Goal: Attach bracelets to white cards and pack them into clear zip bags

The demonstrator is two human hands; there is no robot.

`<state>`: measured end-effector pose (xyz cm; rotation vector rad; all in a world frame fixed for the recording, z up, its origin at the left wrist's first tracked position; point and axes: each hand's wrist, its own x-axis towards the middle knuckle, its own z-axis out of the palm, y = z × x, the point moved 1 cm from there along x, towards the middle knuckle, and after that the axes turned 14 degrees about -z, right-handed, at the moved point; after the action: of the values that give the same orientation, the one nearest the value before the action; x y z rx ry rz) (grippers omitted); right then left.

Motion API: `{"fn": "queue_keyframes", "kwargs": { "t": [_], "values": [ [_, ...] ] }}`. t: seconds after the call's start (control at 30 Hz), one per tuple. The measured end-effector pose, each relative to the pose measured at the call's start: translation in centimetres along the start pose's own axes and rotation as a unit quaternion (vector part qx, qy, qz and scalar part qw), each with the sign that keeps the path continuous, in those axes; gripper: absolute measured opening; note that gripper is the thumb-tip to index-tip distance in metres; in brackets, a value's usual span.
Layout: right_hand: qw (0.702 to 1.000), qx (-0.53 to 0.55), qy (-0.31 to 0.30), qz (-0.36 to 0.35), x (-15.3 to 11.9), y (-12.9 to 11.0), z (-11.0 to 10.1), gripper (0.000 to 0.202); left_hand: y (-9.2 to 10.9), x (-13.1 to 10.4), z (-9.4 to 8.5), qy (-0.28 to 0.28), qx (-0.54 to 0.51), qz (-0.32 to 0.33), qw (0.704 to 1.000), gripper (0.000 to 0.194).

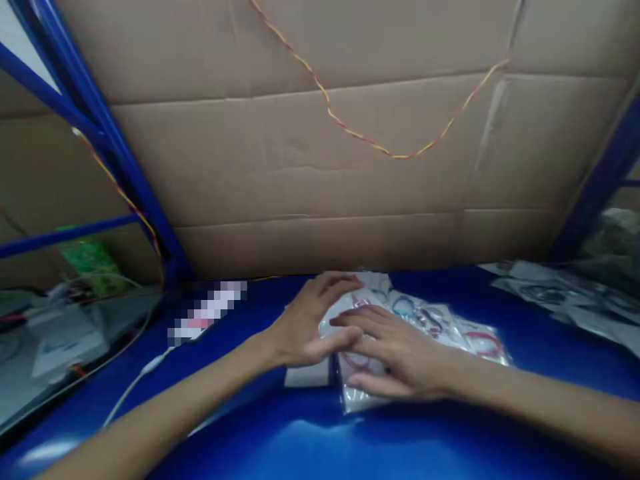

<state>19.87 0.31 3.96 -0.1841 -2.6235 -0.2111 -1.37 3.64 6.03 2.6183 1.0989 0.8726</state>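
Several clear plastic packets with looped, coloured items inside lie on the blue surface. My right hand (400, 350) is over the front packet (354, 400), palm down, its fingers stretched out and apart. My left hand (313, 327) arches beside it on the left, fingers bent forward and thumb apart, close to the right fingertips. Neither hand visibly grips anything. Behind and right of my right hand, a packet with a red loop (485, 343) and one with a blue loop (403, 307) overlap. A pale flat piece (307, 375) lies under my left hand, partly hidden.
A cardboard wall (320, 180) stands behind, with a red-yellow twisted wire (367, 140) hanging across it. Blue metal posts (120, 160) frame the sides. More packets (545, 290) lie far right. A pixelated strip (207, 313) with a white cable (133, 383) lies left.
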Motion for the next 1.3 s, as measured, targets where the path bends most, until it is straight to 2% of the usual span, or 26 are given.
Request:
{"fn": "queue_keyframes", "kwargs": {
  "t": [0.03,0.1,0.13,0.23,0.37,0.5,0.57,0.73,1.0,1.2,1.3],
  "values": [
    [1.0,0.006,-0.013,0.018,0.6,0.3,0.5,0.046,0.5,-0.1,0.3,-0.019,0.005,0.023,1.0,0.064],
    [0.996,-0.003,-0.05,0.074,1.5,1.0,1.7,0.065,0.6,-0.2,1.5,-0.036,0.018,0.017,0.999,0.074],
    [0.993,-0.013,-0.068,0.094,1.7,1.4,2.3,0.074,0.4,-0.3,2.2,-0.032,0.027,0.0,0.999,0.076],
    [0.987,-0.038,-0.087,0.13,1.3,2.2,3.9,0.091,-0.8,-0.9,4.3,-0.037,0.066,-0.114,0.991,0.084],
    [0.983,-0.019,-0.088,0.159,0.2,2.2,5.1,0.1,-1.4,-1.9,5.7,-0.064,0.072,-0.165,0.982,0.081],
    [0.975,-0.054,-0.064,0.204,-0.2,2.0,5.7,0.112,-1.7,-2.2,5.7,-0.049,0.096,-0.161,0.981,0.081],
    [0.969,-0.079,-0.048,0.228,-0.2,1.9,5.7,0.116,-2.1,-2.3,5.7,-0.041,0.113,-0.185,0.975,0.082],
    [0.965,-0.09,-0.065,0.236,-0.3,1.9,5.8,0.116,-2.6,-2.4,5.7,-0.089,0.124,-0.243,0.958,0.084],
    [0.961,-0.061,-0.103,0.25,-0.1,2.0,5.6,0.117,-2.1,-2.2,5.4,-0.106,0.132,-0.232,0.958,0.082],
    [0.963,-0.055,-0.093,0.247,0.1,1.8,5.4,0.113,-2.5,-2.1,5.5,-0.094,0.122,-0.198,0.968,0.077],
    [0.961,-0.054,-0.097,0.253,0.0,1.9,5.5,0.113,-2.6,-2.1,5.5,-0.101,0.124,-0.201,0.966,0.075]
  ]
}}
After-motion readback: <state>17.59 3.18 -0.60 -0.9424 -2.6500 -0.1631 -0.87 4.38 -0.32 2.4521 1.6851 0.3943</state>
